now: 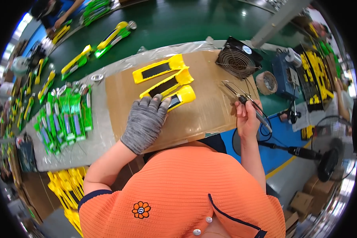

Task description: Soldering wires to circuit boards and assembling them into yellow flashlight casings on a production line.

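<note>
On the brown cardboard sheet (210, 115) lie three yellow plastic casings with dark panels: a far casing (177, 62), a middle casing (183, 75) and a near casing (186, 94). My left hand (146, 121), in a grey knit glove, grips the near casing at its left end, and the fingers hide part of it. A soldering iron (261, 119) is in my bare right hand (248, 119), its thin metal tip pointing up and left over the cardboard. The right fingers close round it, to the right of the casings.
A black fan (238, 59) stands at the cardboard's far right corner, beside a tape roll (266, 83) and a blue box-shaped unit (285, 75). Green parts with wires (67, 119) are piled at left. Yellow-green assemblies (111, 37) lie on the green belt (166, 27) beyond.
</note>
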The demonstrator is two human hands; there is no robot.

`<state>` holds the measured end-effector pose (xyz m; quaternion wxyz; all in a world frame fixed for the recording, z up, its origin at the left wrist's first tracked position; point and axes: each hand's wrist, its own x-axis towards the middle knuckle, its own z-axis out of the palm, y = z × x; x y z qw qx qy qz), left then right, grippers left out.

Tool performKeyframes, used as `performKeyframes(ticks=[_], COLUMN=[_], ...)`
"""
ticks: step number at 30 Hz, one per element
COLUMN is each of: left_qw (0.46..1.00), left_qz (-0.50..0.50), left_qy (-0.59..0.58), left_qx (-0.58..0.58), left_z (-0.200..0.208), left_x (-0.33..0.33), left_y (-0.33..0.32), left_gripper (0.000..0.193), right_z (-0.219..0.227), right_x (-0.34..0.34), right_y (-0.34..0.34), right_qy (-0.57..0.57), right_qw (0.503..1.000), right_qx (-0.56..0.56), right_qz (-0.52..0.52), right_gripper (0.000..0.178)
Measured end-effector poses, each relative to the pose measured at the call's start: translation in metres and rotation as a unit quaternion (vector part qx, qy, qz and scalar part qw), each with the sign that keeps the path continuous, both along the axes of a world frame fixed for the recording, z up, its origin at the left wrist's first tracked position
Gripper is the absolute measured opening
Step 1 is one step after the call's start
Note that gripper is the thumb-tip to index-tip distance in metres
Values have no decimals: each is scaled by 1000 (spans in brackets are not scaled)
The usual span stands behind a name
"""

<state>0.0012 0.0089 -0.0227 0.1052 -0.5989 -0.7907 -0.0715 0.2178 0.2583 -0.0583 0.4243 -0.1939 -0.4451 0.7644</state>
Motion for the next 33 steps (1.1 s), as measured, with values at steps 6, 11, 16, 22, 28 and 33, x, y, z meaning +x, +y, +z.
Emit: performKeyframes(ticks=[6, 11, 16, 22, 28, 33], left_qw=[996, 989, 951, 768, 772, 787], left_qz=[-17, 81, 264, 605, 618, 598], left_qy=[36, 25, 50, 166, 93, 93], left_qx=[85, 124, 151, 127, 118, 119], left_z=[-5, -23, 2, -1, -3, -1], left_x=[21, 20, -8, -72, -68, -76], left_y=[-5, 7, -16, -141, -156, -160], left_gripper=[33, 21, 9, 20, 37, 32], right_z=[-5, -10, -6, 0, 2, 2], right_x=[-2, -1, 9, 3, 1, 1], right_y=[2, 1, 9, 11, 9, 7], right_qy=[7, 5, 7, -9, -18, 3], right_qw=[1000, 999, 998, 993, 994, 995], right_qx=[-11, -20, -35, -60, -64, -68], right_qz=[21, 39, 54, 97, 82, 66], right_gripper=[13, 22, 20, 21, 19, 18])
